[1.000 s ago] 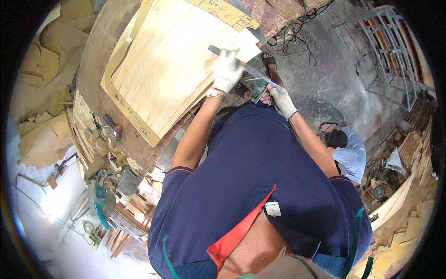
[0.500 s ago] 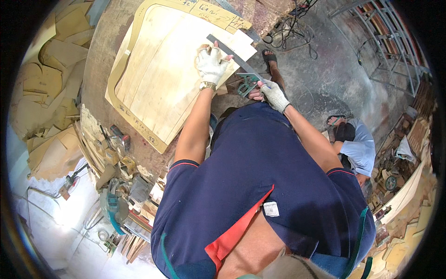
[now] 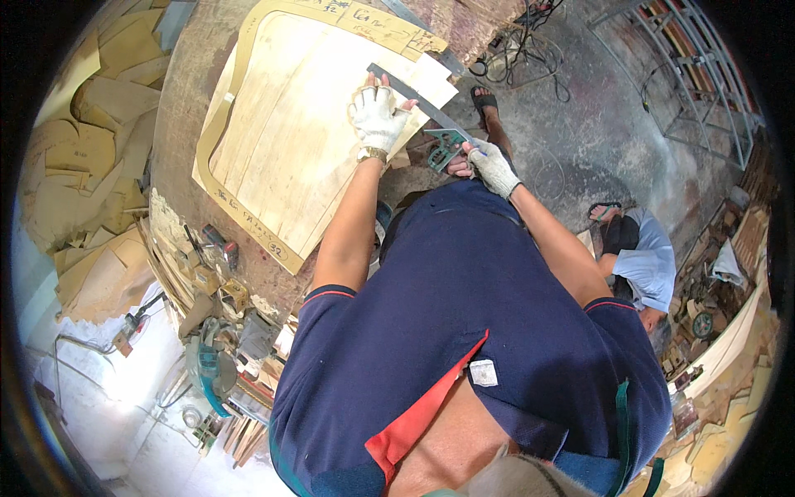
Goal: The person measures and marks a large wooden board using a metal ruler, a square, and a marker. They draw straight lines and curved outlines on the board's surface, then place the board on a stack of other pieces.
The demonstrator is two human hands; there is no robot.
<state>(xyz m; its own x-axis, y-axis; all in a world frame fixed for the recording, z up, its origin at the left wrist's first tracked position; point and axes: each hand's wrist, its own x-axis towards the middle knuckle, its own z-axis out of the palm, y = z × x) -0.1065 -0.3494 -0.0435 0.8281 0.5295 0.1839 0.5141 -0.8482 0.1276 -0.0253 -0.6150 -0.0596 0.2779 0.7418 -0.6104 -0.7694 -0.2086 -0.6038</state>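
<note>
My left hand (image 3: 378,118), in a white fingerless glove with a watch at the wrist, rests on a pale wooden panel (image 3: 290,124). Its fingers are spread, with the tips against a long metal ruler blade (image 3: 410,93) lying across the panel's right part. A teal square head (image 3: 445,147) sits at the blade's near end. My right hand (image 3: 492,169), gloved the same way, is closed around that end of the square, just off the panel's edge. Along the panel's far and left sides lies a curved tan template (image 3: 242,70) with handwriting on it.
Beneath the panel is a worn brown table (image 3: 178,124). Cut template sheets (image 3: 91,153) pile up at the left; a teal power saw (image 3: 207,369) stands lower left. Black cables (image 3: 530,54) and a metal rack (image 3: 687,74) are at far right. Another person (image 3: 642,261) crouches at right.
The left hand's fingers have shifted slightly along the ruler and look straighter. My right hand keeps its grip on the square. The whole view has moved a little.
</note>
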